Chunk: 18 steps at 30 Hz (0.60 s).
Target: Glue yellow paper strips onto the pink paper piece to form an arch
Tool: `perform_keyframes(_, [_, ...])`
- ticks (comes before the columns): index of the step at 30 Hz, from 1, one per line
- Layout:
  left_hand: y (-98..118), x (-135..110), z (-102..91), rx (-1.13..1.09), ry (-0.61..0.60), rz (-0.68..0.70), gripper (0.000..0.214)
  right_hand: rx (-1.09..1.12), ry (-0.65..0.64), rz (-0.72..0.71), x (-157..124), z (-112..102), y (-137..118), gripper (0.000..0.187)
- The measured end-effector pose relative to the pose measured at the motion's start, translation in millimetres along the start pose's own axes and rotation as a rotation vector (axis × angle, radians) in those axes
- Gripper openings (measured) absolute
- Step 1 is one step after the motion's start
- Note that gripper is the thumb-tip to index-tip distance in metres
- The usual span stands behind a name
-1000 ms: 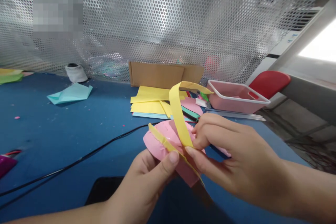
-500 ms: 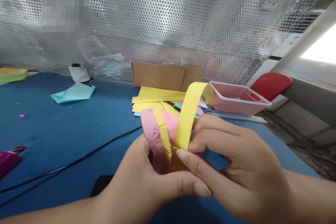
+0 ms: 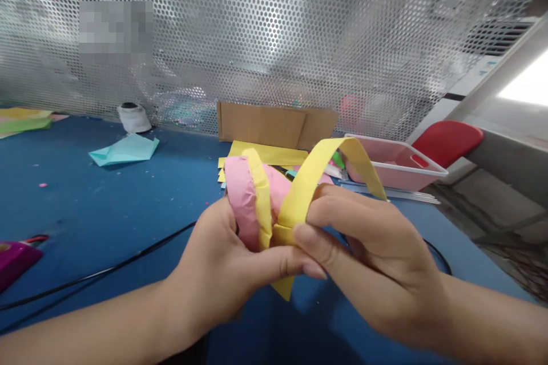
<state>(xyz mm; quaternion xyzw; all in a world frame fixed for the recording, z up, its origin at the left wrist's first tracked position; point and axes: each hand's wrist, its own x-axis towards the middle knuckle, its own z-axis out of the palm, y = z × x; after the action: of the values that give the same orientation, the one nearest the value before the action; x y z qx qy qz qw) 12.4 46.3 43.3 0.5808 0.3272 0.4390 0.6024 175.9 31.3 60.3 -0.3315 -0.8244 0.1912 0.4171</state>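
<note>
Pinching the long yellow paper strip (image 3: 307, 179) low on its left side, the right hand (image 3: 381, 256) sits just right of the crumpled pink paper piece (image 3: 242, 197) gripped by the left hand's (image 3: 226, 265) fingers above the blue table (image 3: 171, 188), the strip's length arching up and rightward.

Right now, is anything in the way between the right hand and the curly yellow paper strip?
Nothing visible: the right hand is pinching the yellow paper strip. The left hand, around the pink paper piece, has its thumb just below that pinch, not between them.
</note>
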Motion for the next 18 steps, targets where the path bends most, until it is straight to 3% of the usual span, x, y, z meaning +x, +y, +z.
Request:
perform_keyframes(4, [-2.0, 2.4, -10.0, 0.169, -0.013, 0.011, 0.019, 0.019, 0.047, 0.032, 6.4, -3.9, 0.4, 0.025])
perform_keyframes(8, [-7.8, 2.9, -15.3, 0.277, -0.097, 0.095, 0.019, -0.057, 0.24, 0.088, 11.3, -5.6, 7.8, 0.03])
perform_keyframes(13, [-16.3, 2.4, -14.1, 0.27, -0.23, 0.145, 0.018, -0.133, 0.365, 0.103, 9.6, -5.8, 13.9, 0.035])
perform_keyframes(18, [-24.5, 2.5, -17.5, 0.219, -0.243, 0.2, 0.028, -0.158, 0.43, 0.076, 3.8, -3.3, 13.1, 0.038])
